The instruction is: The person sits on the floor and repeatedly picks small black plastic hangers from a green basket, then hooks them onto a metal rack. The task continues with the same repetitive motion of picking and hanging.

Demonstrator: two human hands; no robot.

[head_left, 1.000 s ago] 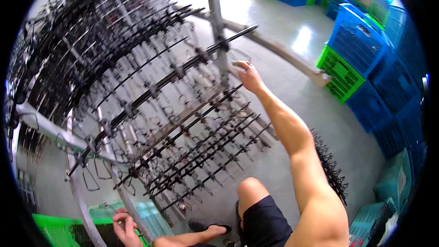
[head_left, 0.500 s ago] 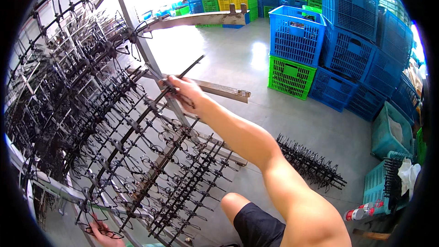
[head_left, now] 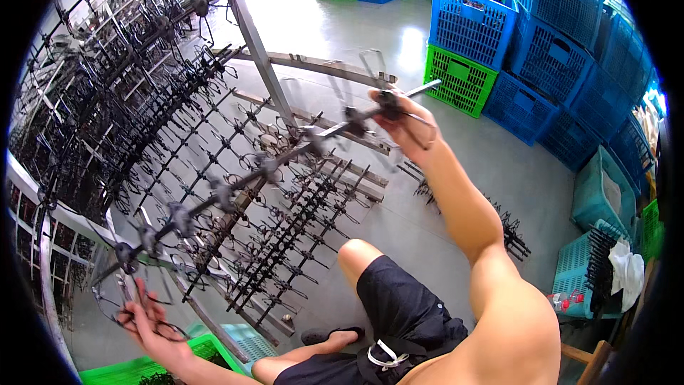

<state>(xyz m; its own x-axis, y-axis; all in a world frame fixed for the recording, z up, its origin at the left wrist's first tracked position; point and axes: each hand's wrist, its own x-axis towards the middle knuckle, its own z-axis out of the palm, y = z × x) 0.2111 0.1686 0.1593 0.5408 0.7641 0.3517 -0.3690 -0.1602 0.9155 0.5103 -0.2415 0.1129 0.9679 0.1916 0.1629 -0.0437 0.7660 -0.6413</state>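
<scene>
Moving outward since the earlier frame, the clip-studded rod (head_left: 333,130) is stretching between your right fingers (head_left: 390,129), clasping its upper end, and left fingers (head_left: 144,319), near its lower end, their grip unclear. You're handling something seemingly stiff and light; bare shaft between clips (head_left: 180,219) is offering surer hold.

The hands (head_left: 409,134) are bare, the shorts (head_left: 399,294) black with white drawstring (head_left: 385,355), the shoe (head_left: 314,337) dark.
</scene>
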